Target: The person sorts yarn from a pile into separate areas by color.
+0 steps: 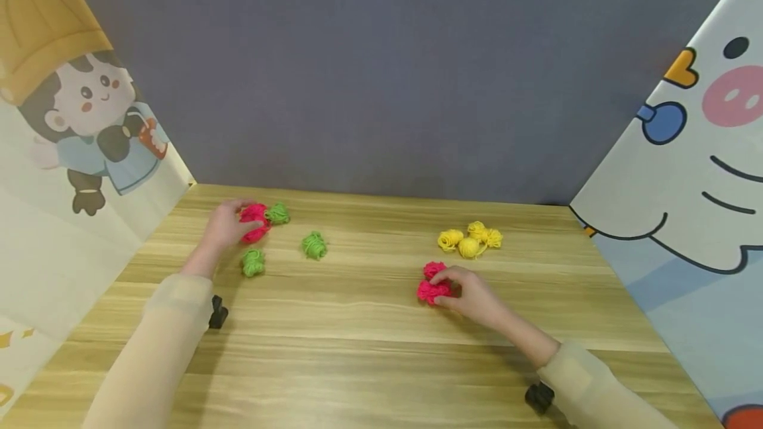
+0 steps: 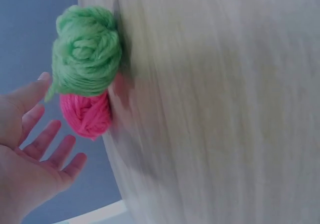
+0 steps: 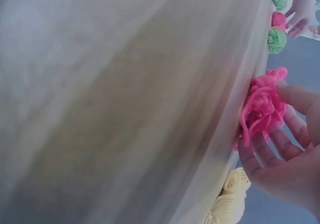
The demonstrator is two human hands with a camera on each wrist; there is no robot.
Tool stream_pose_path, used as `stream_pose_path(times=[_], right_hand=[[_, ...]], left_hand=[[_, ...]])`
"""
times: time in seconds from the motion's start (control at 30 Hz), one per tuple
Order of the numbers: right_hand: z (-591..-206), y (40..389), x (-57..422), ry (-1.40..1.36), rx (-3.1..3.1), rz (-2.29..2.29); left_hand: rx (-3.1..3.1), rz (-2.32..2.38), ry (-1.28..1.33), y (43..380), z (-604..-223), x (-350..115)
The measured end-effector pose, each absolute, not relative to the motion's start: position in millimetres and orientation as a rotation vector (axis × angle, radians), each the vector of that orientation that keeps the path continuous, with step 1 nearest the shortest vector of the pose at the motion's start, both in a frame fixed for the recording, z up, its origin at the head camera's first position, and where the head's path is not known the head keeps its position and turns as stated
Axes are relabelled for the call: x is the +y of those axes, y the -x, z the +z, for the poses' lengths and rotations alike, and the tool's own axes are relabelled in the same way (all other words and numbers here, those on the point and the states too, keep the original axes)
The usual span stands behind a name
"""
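Observation:
At the back left, my left hand (image 1: 225,225) reaches over pink yarn balls (image 1: 255,212), its fingers loosely spread beside them. The left wrist view shows that hand's fingers (image 2: 42,141) apart, next to a pink ball (image 2: 87,115) partly hidden behind a green one (image 2: 86,51). Right of centre, my right hand (image 1: 473,295) holds a pink yarn ball (image 1: 430,292) between thumb and curled fingers, low at the table. Another pink ball (image 1: 434,269) lies just behind it. Loose strands show on the held ball (image 3: 261,109) in the right wrist view.
Three green yarn balls lie around the left hand: one behind (image 1: 277,214), one to the right (image 1: 314,245), one in front (image 1: 253,263). Several yellow yarn balls (image 1: 469,247) cluster behind the right hand. A grey wall (image 1: 381,85) bounds the wooden table (image 1: 334,363) at the back; printed panels flank it.

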State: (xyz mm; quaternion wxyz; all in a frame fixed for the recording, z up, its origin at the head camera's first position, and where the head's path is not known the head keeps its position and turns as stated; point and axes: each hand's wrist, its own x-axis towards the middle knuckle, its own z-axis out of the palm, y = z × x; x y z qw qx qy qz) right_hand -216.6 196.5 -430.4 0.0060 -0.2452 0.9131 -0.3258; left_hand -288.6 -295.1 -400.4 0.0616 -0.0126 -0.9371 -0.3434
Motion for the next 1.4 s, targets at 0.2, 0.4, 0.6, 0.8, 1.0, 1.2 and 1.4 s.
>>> stream_pose_path(times=[0.2,0.4,0.6,0.8,1.0,1.2,1.4], right_hand=[[-434.1,221.2,196.3,0.778,2.863,-0.986],[-434.8,222.3,196.2,0.785,2.858,-0.978],[-435.4,221.6,195.4,0.783,2.833,-0.981],[-437.0,222.5,195.9,0.815,2.851,-0.961],[-435.8,222.7,194.1,0.798,2.849,-0.936],[-437.0,224.0,193.8,0.771,2.839,-0.930],[-437.0,224.4,194.1,0.747,2.850,-0.939]], left_hand=[[-2.897,-1.073,-0.043,294.6,-403.9,-295.8],[-2.930,-1.030,-0.053,297.5,-409.0,-298.0],[-2.913,-0.996,-0.032,298.1,-414.8,-303.0],[-2.897,-1.007,-0.072,298.2,-417.8,-306.8],[-2.876,-1.042,-0.108,295.6,-418.4,-307.7],[-2.868,-1.025,-0.125,293.2,-414.9,-305.5],[-2.862,-1.004,-0.122,294.8,-413.3,-303.3]])
